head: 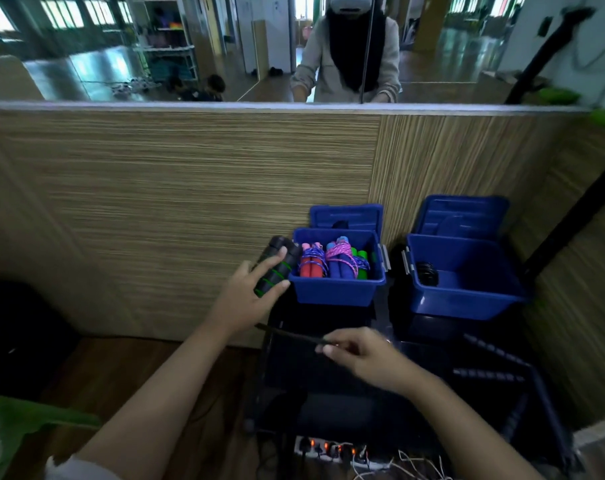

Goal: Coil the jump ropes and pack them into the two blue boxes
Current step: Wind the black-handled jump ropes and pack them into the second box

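Big wood-grain wall panel (pixel 190 202) fills the far side, mirror (pixel 155 46) above it. Two blue boxes sit on a dark stand: the right box (pixel 467 299) looks nearly bare, with what might be a dark coil at its left wall, hard to tell. The left box (pixel 335 292) holds bundled ropes (pixel 332 263), red, blue and green handles. Left hand (pixel 249 299) has fingers curled round black handles wrapped in green cord (pixel 276 268), just left of that box. Right hand (pixel 359 351), nearer, pinches a thin dark strap (pixel 290 336) between thumb and fingertips.
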`<state>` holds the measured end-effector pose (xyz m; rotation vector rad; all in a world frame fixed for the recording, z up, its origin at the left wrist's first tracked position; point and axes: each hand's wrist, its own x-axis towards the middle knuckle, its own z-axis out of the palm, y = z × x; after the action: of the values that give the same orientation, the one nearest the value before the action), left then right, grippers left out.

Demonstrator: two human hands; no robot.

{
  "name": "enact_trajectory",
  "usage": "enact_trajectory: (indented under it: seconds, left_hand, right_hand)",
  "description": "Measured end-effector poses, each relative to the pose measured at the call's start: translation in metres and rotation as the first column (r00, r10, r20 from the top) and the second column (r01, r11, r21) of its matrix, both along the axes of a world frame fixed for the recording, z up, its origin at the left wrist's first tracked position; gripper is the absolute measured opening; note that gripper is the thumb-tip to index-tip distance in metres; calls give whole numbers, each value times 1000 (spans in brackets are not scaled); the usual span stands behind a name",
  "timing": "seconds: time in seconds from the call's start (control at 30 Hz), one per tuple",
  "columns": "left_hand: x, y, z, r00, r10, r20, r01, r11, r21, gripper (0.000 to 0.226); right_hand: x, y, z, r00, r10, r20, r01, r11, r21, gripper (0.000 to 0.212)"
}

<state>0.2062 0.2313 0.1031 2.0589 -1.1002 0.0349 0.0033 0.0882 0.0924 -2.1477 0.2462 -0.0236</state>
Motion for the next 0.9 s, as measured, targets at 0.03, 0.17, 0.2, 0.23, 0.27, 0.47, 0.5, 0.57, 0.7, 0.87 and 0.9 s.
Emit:
enact_trajectory:
  seconds: [0.03,0.17,0.2,0.23,0.27,0.47,0.5,0.57,0.7,0.87,0.9]
  left_hand:
    - [-6,-5,0,993,-98,63,94,994,61,57]
    - [-25,-29,12,898,-387,207,315,897,309,50]
    - [-27,-34,17,886,-409,217,333,889,315,48]
    - [-28,-39,21,884,-416,213,343,887,310,47]
    - [-29,-43,25,882,-423,207,354,885,301,47]
    - [-65,-67,42,773,-604,193,491,763,420,52]
    - [-74,-69,46,764,-622,172,521,752,404,54]
    - [-86,-70,55,755,-640,143,564,746,355,58]
    - [-106,-70,76,716,-678,167,595,718,362,77]
    - [-124,-73,93,670,-703,238,669,711,218,76]
    - [-123,-74,96,690,-687,228,666,726,172,72]
  right_hand:
    - [-4,-10,13,1000,-2,28,6,990,-141,13]
    - [-29,-49,52,998,-36,-58,12,925,-380,11]
    - [-38,-56,55,995,-18,-103,-23,923,-385,13]
    - [-48,-60,58,992,-3,-125,-44,926,-375,13]
    - [-57,-62,61,992,-1,-129,-47,928,-368,11]
    - [-82,-79,100,986,18,165,82,810,-581,16]
    - [-84,-85,105,982,28,186,86,811,-578,15]
    - [-87,-99,114,983,39,182,61,857,-511,14]
    - [-84,-112,132,979,49,196,5,964,-267,14]
    - [-58,-122,151,978,31,205,-58,991,124,17]
    - [-52,-123,147,977,-16,211,-36,970,240,15]
